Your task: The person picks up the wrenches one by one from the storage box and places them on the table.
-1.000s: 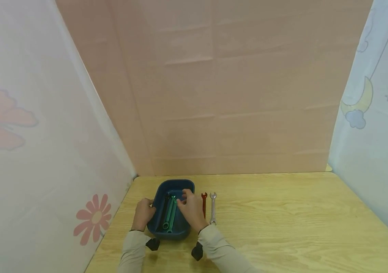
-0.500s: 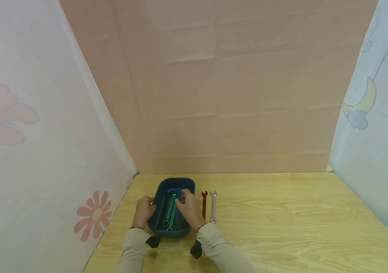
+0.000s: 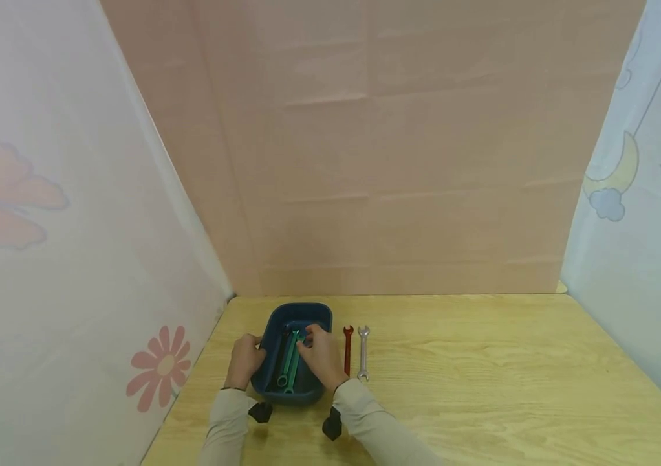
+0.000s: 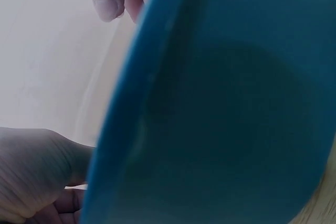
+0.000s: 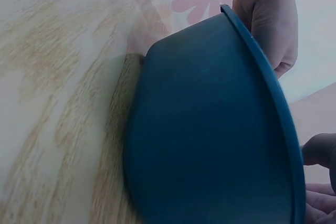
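A dark blue rectangular tray [image 3: 292,400] stands on the table, holding two green wrenches [image 3: 287,364] and a black wrench along its left side. My left hand [image 3: 244,362] grips the tray's left rim, its thumb over the edge. Over the tray's right side hovers my right hand [image 3: 323,357], thumb and forefinger apart around the upper end of the right-hand green wrench. The left wrist view shows right fingertips [image 4: 107,6] above the rim with nothing visible in them. In the right wrist view the tray wall [image 5: 210,114] hides the wrenches.
Right of the tray, a red wrench [image 3: 348,349] and a silver wrench [image 3: 363,353] lie side by side on the wooden table [image 3: 482,375]. A brown backdrop [image 3: 400,194] rises behind it. Printed cloth walls [image 3: 132,272] flank both sides.
My right hand has shifted slightly left towards the head of the green wrench. The left hand keeps its grip on the tray. The view has tipped a little.
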`<state>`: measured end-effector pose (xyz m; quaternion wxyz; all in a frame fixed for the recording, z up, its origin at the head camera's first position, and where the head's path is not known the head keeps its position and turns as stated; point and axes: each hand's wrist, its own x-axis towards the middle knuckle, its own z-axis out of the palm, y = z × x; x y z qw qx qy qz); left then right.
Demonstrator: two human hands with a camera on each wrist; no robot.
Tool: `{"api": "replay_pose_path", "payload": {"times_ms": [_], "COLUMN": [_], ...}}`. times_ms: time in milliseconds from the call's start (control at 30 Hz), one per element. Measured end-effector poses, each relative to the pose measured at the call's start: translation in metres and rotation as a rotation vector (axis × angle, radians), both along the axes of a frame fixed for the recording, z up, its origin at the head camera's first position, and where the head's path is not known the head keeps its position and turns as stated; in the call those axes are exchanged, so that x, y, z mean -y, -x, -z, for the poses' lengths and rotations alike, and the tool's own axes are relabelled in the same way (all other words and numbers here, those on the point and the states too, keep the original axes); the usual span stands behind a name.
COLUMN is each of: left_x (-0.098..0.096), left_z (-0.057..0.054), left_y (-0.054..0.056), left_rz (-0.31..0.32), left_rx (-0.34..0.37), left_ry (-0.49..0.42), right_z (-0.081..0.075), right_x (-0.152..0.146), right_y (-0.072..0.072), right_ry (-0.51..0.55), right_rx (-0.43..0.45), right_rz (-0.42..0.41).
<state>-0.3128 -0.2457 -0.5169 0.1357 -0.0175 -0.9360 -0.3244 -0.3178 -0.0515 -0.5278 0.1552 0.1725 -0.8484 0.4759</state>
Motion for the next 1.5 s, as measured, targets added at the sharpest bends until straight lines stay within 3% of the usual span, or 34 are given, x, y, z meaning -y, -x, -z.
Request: {"api": "replay_pose_path", "payload": {"times_ms": [400, 833, 1100, 1300, 1500], "left_x": [-0.001, -0.002, 0.001, -0.002, -0.002], "left_z": [0.000, 0.000, 0.003, -0.002, -0.002], "left_y": [0.002, 0.000, -0.001, 0.001, 0.000], "left_rz": [-0.011, -0.012, 0.037, 0.004, -0.008], "left_rx": [0.005, 0.002, -0.095, -0.031, 0.003], "left_ry": [0.006, 0.012, -0.003, 0.006, 0.040], "right_z": [0.003, 0.001, -0.004, -0.006, -0.003], "right_x": [0.003, 0.010, 0.013, 0.015, 0.017], "right_y": [0.007, 0.012, 0.015, 0.018, 0.018], "right_ry": [-0.031, -0.085, -0.133, -0.147, -0.171], "right_rx": [-0.018, 0.082, 0.124, 0.097, 0.126], "right_rz": [0.001, -0.039, -0.036, -0.025, -0.021]}}
